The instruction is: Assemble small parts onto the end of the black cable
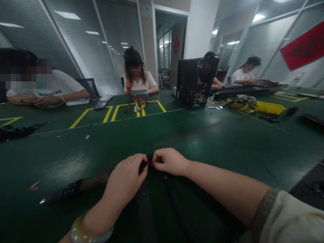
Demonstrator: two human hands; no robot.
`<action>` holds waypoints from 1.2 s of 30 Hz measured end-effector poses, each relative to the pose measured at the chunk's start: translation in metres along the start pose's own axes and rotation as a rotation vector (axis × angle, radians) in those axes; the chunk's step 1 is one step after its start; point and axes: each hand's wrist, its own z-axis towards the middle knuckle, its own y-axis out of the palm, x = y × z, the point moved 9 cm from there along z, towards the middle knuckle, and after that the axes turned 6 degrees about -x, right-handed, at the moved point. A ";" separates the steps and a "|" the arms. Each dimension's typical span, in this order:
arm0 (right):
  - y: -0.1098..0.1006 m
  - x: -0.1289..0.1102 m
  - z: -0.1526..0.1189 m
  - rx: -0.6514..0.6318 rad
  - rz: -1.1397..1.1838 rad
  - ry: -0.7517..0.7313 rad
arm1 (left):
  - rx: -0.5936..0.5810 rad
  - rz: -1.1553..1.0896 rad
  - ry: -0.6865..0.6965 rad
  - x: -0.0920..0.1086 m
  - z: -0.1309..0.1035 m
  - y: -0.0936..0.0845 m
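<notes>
My left hand (128,179) and my right hand (172,162) meet low in the middle of the head view, just above the green table. Thumb and fingertips of both are pinched around a small dark piece (149,163) with a glint of metal. It is mostly covered by my fingers, and its kind is not clear. Left of my left hand lies a dark pen-shaped tool (73,189) with a shiny metal tip; its right end is hidden behind that hand. Below my right hand a long black strip or tube (174,199) runs toward the bottom edge.
On the green table (106,141) stands a black computer case (193,82). A yellow tool (269,108) and dark parts lie at right, dark cables (17,131) at left. Across the table, one person (140,79) handles a grey box with coloured wires (138,101); other people sit nearby.
</notes>
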 end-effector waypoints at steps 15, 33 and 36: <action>0.005 0.012 0.003 0.025 0.073 -0.029 | 0.108 0.047 0.111 0.008 -0.003 -0.005; 0.007 0.018 0.011 -0.023 0.128 -0.009 | 0.130 0.114 0.123 0.018 -0.011 -0.013; 0.008 0.019 0.009 -0.010 0.117 -0.016 | 0.132 0.116 0.123 0.017 -0.011 -0.013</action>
